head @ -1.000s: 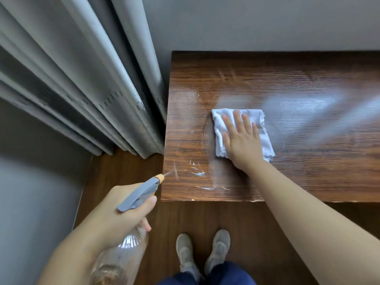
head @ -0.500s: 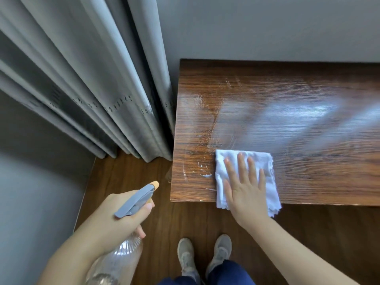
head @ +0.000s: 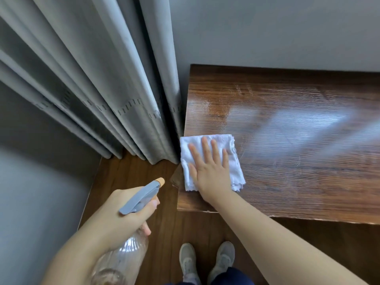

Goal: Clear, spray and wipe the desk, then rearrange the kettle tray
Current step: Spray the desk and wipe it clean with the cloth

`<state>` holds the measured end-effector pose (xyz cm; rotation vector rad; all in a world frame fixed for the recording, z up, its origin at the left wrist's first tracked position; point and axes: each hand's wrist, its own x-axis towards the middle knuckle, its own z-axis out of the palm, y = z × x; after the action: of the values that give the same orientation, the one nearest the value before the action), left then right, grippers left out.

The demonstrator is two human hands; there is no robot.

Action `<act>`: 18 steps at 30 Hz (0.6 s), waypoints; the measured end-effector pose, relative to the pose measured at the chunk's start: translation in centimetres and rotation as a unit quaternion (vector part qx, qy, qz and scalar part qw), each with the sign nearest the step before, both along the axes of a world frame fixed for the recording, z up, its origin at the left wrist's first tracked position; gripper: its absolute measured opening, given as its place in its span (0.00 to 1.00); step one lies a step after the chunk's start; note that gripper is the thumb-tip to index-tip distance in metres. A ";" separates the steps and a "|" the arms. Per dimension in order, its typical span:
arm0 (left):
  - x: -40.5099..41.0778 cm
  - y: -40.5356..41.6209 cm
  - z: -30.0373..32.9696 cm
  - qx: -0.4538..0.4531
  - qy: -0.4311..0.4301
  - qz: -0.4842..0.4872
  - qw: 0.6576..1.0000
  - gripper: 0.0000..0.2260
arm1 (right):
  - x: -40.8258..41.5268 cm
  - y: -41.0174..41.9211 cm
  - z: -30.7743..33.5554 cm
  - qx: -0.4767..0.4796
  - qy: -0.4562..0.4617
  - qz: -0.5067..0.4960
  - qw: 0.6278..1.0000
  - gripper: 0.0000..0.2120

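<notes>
My right hand (head: 209, 169) lies flat, fingers spread, on a folded white cloth (head: 236, 161) at the left edge of the dark wooden desk (head: 287, 177). The desk top shines wet, with faint wipe streaks to the right of the cloth. My left hand (head: 119, 214) grips a clear spray bottle (head: 121, 258) with a grey trigger head and orange nozzle, held over the floor to the left of the desk and pointed toward its corner. No kettle tray is in view.
Grey curtains (head: 107, 83) hang against the desk's left side. A grey wall (head: 267, 29) runs behind the desk. Below lies a wooden floor (head: 127, 169) with my two grey shoes (head: 205, 262) in front of the desk.
My right hand slid the cloth from the front edge back and leftward to the desk's left edge. The droplets near the front left corner are gone. The bottle stays about where it was.
</notes>
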<state>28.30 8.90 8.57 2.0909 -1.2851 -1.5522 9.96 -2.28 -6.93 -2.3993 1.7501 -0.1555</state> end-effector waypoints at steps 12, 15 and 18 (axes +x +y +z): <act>0.5 0.0 -1.7 -0.050 -0.036 -0.006 0.998 0.09 | -5.4 -0.7 0.0 0.031 0.013 -0.088 0.996 0.29; 0.7 0.4 -1.4 -0.053 -0.039 0.000 0.998 0.09 | -5.2 3.3 -0.4 0.003 0.020 -0.086 0.996 0.26; 0.9 0.6 -1.0 -0.059 -0.033 0.007 0.998 0.07 | -4.1 6.4 -0.7 -0.006 0.018 -0.085 0.996 0.26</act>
<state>29.16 9.53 7.57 2.0880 -1.3472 -1.3783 5.83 4.16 -7.61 -2.2735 1.9741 -0.1451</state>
